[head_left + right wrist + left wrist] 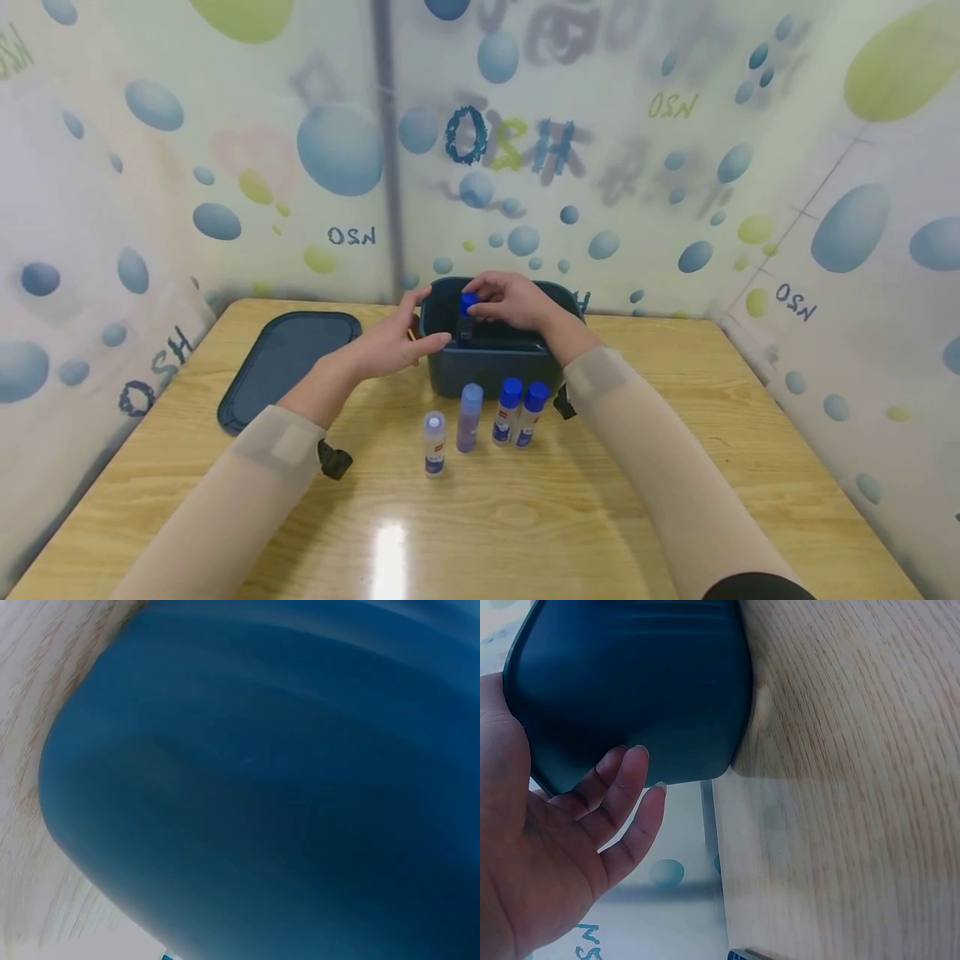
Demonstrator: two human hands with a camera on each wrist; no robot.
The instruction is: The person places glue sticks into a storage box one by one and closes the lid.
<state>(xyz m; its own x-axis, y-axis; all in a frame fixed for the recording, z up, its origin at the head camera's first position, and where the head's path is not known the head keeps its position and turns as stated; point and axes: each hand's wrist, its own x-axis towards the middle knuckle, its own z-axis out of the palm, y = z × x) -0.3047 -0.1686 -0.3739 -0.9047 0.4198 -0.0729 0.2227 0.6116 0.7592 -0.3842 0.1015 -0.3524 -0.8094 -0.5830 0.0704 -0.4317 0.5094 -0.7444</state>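
A dark blue plastic bin (487, 372) stands on the table, its end wall (630, 690) filling the upper part of the left wrist view. My left hand (386, 342) is spread at the bin's left end, thumb along the front rim and forefinger toward the back. Its other fingers lie loosely bent by the outer wall. Inside the bin, near the left end, my right hand (517, 300) pinches a glue stick (467, 317) upright by its blue cap. The right wrist view shows only the bin's outer side (262, 787); that hand is hidden there.
Several glue sticks stand before the bin: one with a clear cap (434, 450), one with a pale blue cap (468, 421), and two with dark blue caps (506, 417). A dark blue lid (296, 362) lies left of the bin. Patterned curtain walls (637, 208) enclose the table.
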